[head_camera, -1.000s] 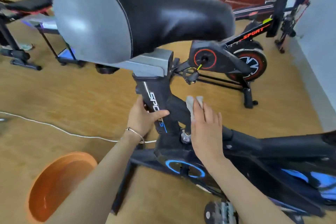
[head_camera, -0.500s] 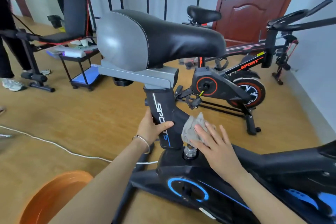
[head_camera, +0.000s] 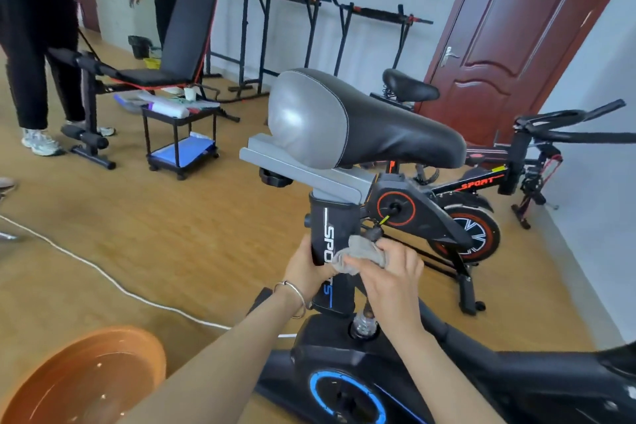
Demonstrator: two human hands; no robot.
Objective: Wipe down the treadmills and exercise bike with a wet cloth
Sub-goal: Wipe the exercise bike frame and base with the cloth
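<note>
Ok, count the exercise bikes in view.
2. The blue-trimmed bike is right in front, with the right hand pressing a cloth on its seat post; the red-trimmed bike stands behind it by the door. More may be out of view.

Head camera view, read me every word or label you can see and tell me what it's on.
"SPORTS": white letters down the seat post, middle letters covered by the cloth and hands.
"SPORT": red letters on the far bike frame.
No other text is legible.
</note>
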